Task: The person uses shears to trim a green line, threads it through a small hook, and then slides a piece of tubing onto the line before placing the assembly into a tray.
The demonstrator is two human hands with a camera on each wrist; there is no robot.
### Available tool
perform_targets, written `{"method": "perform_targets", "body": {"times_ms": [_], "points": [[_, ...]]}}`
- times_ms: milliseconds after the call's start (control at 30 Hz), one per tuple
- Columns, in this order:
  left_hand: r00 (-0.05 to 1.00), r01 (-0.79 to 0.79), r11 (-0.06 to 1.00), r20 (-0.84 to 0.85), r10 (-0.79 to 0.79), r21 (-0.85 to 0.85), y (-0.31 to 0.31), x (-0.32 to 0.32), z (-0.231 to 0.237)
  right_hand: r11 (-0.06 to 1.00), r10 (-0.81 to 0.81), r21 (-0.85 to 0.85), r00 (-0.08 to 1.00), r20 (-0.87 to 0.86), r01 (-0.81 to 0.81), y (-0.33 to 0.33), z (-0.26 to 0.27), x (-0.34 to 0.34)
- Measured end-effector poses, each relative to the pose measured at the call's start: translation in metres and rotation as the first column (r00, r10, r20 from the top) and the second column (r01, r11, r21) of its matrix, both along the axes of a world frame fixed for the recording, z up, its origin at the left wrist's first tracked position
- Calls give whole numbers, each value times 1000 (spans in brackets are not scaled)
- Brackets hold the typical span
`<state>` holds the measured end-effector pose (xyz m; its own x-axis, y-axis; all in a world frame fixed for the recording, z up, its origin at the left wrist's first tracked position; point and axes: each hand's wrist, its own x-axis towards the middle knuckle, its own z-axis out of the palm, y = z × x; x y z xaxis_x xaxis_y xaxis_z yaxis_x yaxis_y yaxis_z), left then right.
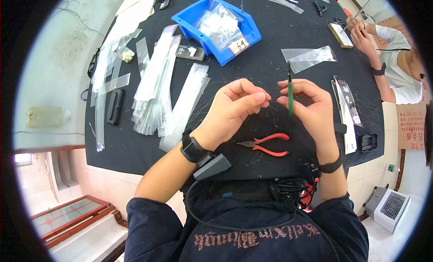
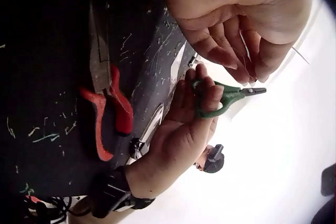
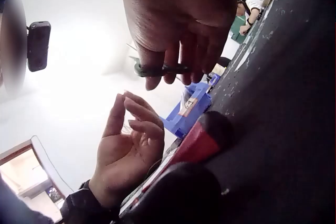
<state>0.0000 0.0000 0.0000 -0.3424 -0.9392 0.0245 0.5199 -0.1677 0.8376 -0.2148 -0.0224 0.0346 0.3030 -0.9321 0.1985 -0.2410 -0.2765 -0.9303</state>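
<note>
My left hand [image 1: 232,106] pinches a fine thin strand [image 2: 245,45] between thumb and fingertips, above the black-covered table. Facing it, my right hand [image 1: 311,108] holds small green-handled scissors [image 1: 290,97], with a thumb and fingers in the loops. In the left wrist view the short dark blades [image 2: 254,91] point away from the right palm, close to the left fingertips. Below both hands, red-handled needle-nose pliers [image 1: 256,144] lie on the cloth with handles spread. Thin wire-like strands [image 1: 207,104] lie beside my left wrist.
A blue bin [image 1: 187,29] with plastic bags stands at the back. Clear plastic sleeves [image 1: 155,95] lie in stacks on the left, and more sleeves [image 1: 311,59] behind my right hand. A long package [image 1: 347,104] lies at the right. Another person [image 1: 397,59] works at the far right edge.
</note>
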Motion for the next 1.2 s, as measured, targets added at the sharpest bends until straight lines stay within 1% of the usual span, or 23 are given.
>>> {"method": "perform_targets", "body": {"times_ms": [67, 100, 167, 200, 267, 300, 367, 500, 567, 700, 767, 800, 867, 1000, 1067, 1100, 1200], "points": [[990, 11, 997, -138, -1, 73, -1, 1, 2, 994, -34, 111, 995, 99, 23, 1, 5, 0], [989, 11, 997, -145, 1, 80, 0, 1, 1, 993, -34, 118, 995, 91, 23, 1, 5, 0], [982, -3, 997, -186, 17, 78, -1, 3, 2, 995, -14, -99, 1000, 0, 14, 0, 3, 1], [983, -4, 997, -184, 18, 79, -2, 3, 2, 995, -13, -98, 1000, 2, 13, 0, 2, 1], [984, -7, 996, -179, 23, 87, -2, 4, 4, 992, 13, -126, 998, -68, -22, 0, 1, 0], [983, -7, 996, -180, 23, 90, -2, 4, 5, 992, 14, -124, 998, -69, -22, 1, 0, 0], [983, 9, 996, -186, 8, 92, -3, 4, 7, 983, 36, -179, 998, -59, -47, 2, -1, 1], [982, 7, 999, -188, 1, 41, -5, 6, 6, 980, 89, -171, 993, -80, -102, 4, 2, 3], [986, -27, 1000, -162, 29, 12, -7, 8, 6, 977, 113, -176, 991, -69, -124, 3, 0, 1], [982, -80, 996, -172, 75, -25, -11, 13, 5, 983, 111, -137, 989, -98, -124, 3, 2, -1], [990, -133, 989, -45, 130, -61, -12, 15, 7, 956, 29, -284, 987, -158, -74, 3, 3, 1], [990, -133, 989, -44, 130, -59, -12, 15, 9, 957, 29, -282, 987, -158, -73, 4, 3, 0], [981, -160, 985, 100, 165, -56, -12, 16, 12, 964, 0, -261, 986, -165, -44, 5, 2, -1], [975, -171, 983, 130, 178, -62, -13, 16, 13, 966, -17, -255, 985, -173, -28, 8, 6, 4], [974, -193, 979, 108, 199, -64, -14, 16, 12, 959, 17, -278, 993, -119, -50, 7, 2, 6], [974, -192, 979, 109, 198, -63, -14, 16, 12, 960, 16, -277, 993, -118, -49, 6, 2, 6], [972, -197, 977, 110, 206, -85, -16, 17, 10, 973, 14, -227, 989, -148, -47, 6, 2, 5]]}}
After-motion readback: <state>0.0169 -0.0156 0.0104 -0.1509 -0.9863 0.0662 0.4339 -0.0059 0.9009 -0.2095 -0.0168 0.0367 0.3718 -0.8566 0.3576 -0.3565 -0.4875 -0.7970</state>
